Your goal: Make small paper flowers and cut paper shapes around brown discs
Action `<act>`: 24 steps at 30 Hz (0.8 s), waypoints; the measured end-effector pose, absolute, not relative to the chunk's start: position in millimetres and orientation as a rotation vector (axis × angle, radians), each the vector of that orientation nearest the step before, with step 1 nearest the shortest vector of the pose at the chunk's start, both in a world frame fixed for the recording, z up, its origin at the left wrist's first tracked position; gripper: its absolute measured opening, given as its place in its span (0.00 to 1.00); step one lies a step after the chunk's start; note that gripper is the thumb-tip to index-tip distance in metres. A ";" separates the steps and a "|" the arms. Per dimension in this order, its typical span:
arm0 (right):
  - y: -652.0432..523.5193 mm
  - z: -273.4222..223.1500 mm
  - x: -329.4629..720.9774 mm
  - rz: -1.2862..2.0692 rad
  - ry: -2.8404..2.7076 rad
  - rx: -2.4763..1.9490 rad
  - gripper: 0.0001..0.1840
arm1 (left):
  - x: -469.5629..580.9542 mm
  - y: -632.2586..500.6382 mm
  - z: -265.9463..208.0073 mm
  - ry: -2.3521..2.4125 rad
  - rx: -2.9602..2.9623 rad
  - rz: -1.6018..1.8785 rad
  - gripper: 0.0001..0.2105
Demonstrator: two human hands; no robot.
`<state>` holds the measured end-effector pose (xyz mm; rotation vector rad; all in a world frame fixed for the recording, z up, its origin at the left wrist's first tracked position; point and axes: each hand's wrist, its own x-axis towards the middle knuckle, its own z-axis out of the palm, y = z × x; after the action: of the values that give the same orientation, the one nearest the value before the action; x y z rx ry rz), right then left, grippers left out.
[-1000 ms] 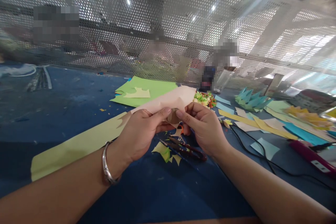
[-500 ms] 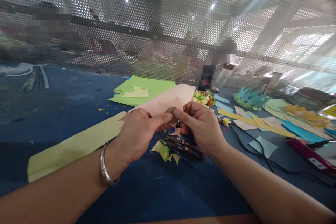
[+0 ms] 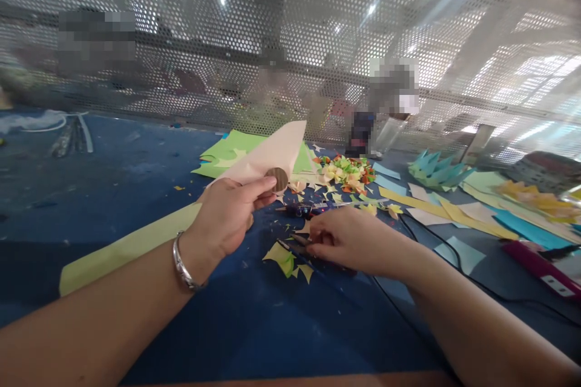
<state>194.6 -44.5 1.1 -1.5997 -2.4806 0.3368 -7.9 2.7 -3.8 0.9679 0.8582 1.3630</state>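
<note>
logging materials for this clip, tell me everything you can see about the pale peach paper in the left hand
The pale peach paper is a thin, matte sheet, seemingly folded, tapering to a corner that points up and right. It is held off the blue table, tilted, above the green sheet. The left hand pinches its lower edge, thumb pressing a small round brown disc against it. The right hand is off it, down by the scissors.

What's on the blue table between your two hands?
In the head view, small yellow and green paper scraps lie on the blue table between the left hand, which holds peach paper, and the right hand.
</note>
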 end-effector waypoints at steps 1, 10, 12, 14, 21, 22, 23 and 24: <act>-46.6 1.0 194.4 0.311 -2.523 -1.620 0.07 | -8.5 4.0 -5.0 0.849 0.968 1.371 0.12; -49.3 3.5 191.3 0.211 -2.570 -1.635 0.07 | -7.2 2.8 -5.0 0.811 0.947 1.384 0.13; -45.9 4.7 192.2 0.234 -2.475 -1.650 0.06 | -7.3 1.3 -4.4 0.808 0.924 1.378 0.12; -42.9 5.8 192.7 0.260 -2.378 -1.628 0.06 | -7.4 -0.3 -3.8 0.803 0.901 1.362 0.11; -42.2 6.7 187.9 0.285 -2.021 -1.474 0.08 | -4.1 -9.9 0.0 0.727 0.794 1.187 0.09; -42.4 6.2 186.7 0.278 -2.009 -1.449 0.08 | -3.3 -11.6 0.6 0.704 0.802 1.140 0.08; -42.6 5.5 185.5 0.279 -2.003 -1.425 0.08 | -2.4 -13.1 1.2 0.683 0.814 1.099 0.07; -42.5 4.8 184.5 0.292 -1.999 -1.403 0.08 | -1.6 -14.4 2.0 0.668 0.825 1.071 0.06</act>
<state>184.5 -42.5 4.8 -1.4026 -1.9988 0.2917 -1.6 -14.4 2.0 0.8247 0.6679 1.0707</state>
